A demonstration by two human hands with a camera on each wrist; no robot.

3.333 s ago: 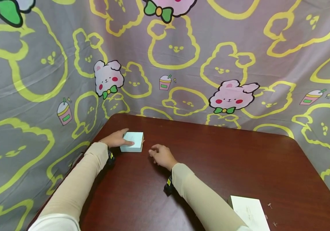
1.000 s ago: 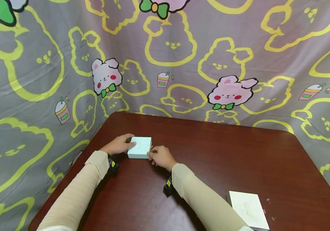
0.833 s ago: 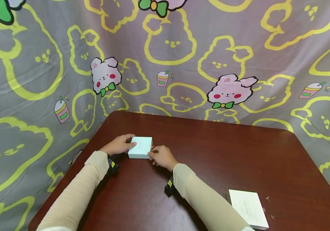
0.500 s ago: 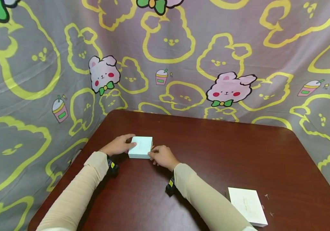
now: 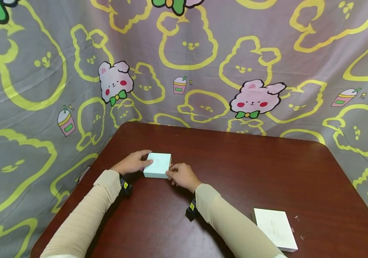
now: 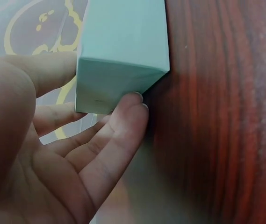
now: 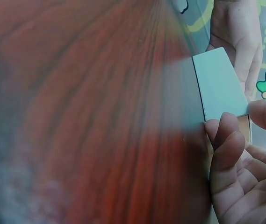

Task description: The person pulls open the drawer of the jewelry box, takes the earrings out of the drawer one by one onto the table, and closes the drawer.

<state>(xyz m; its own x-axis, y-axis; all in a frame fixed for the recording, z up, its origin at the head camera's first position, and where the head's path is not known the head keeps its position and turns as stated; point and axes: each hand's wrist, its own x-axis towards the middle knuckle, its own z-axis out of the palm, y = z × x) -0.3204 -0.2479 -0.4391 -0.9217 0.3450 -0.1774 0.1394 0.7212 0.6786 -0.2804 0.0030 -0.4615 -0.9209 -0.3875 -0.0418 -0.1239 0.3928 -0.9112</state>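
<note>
A flat, pale mint box lies on the left part of the brown table. My left hand grips its left end, thumb on top; in the left wrist view, fingertips touch the box's end face. My right hand is at the near right corner, thumb and fingers pinching there. The right wrist view shows a tan strip at that end of the box, beside the fingers. What exactly the right fingertips hold is partly hidden.
A second, whitish box with faint lettering lies at the near right, partly behind the right sleeve. Small thin bits lie beside it. A patterned cloth hangs behind and left of the table.
Since the oldest frame the mint box has moved right and slightly nearer with the left hand, and the right hand has come into contact with its right end. Recently, hands barely move.
</note>
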